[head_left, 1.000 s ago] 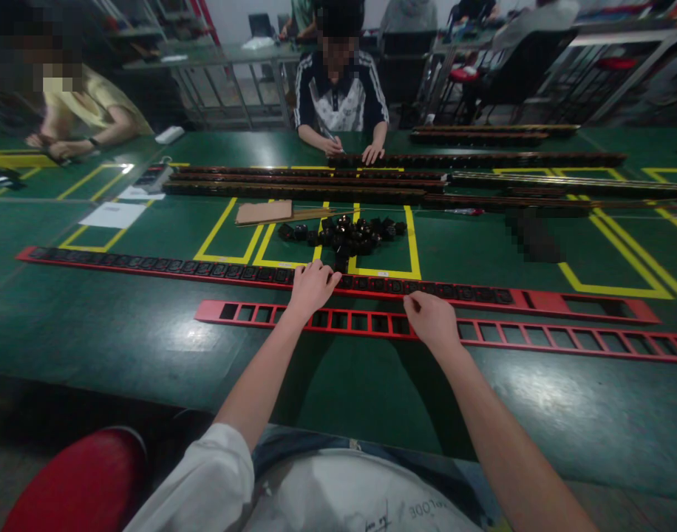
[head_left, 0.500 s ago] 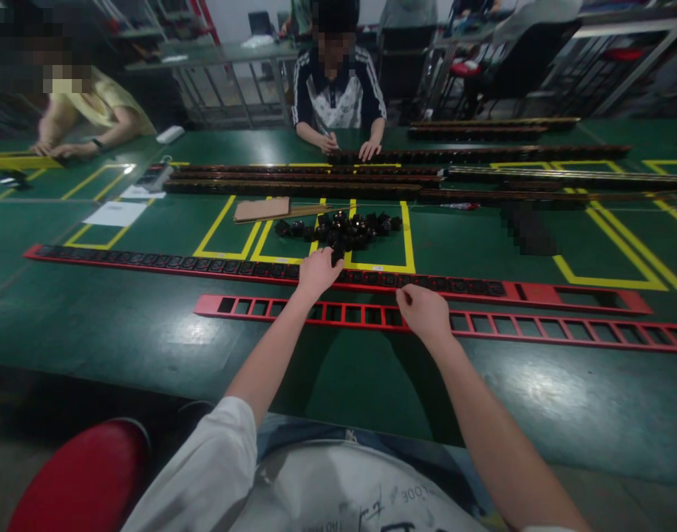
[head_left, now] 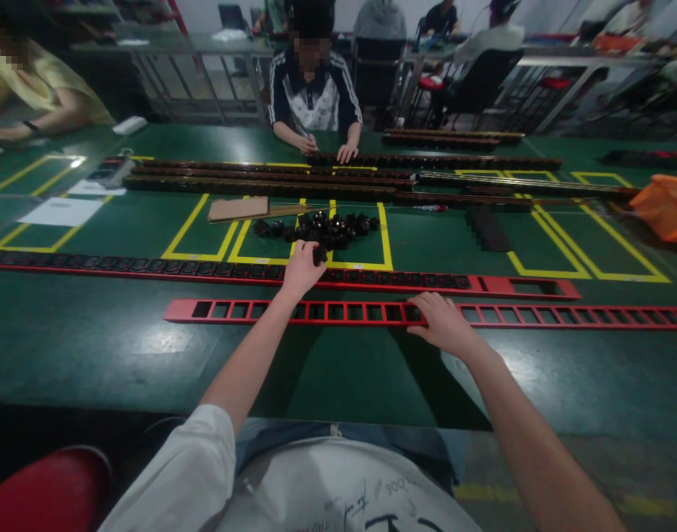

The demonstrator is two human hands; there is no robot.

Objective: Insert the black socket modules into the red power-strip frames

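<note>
My left hand (head_left: pixel 303 272) is closed on a small black block-like part (head_left: pixel 319 256) at the near edge of a loose pile of black parts (head_left: pixel 338 230). Below that hand runs a long red rail (head_left: pixel 524 287) whose slots are mostly filled with black square pieces. Nearer to me lies a second red slotted rail (head_left: pixel 361 313), its slots mostly bare, with a black piece (head_left: pixel 202 309) near its left end. My right hand (head_left: pixel 441 323) straddles this nearer rail, fingers on the far edge and thumb on the near edge, gripping it.
Long dark strips (head_left: pixel 261 177) lie across the table beyond the pile. A cardboard piece (head_left: pixel 239 208), white paper (head_left: pixel 61 211) and an orange bag (head_left: pixel 665 208) are on the green table (head_left: pixel 177 369). A co-worker (head_left: pixel 316 96) works opposite; another person (head_left: pixel 55 89) sits at left.
My right hand has moved from the farther rail to the nearer one and spread from a pinch to straddle it. My left hand stays by the pile. The view has shifted right.
</note>
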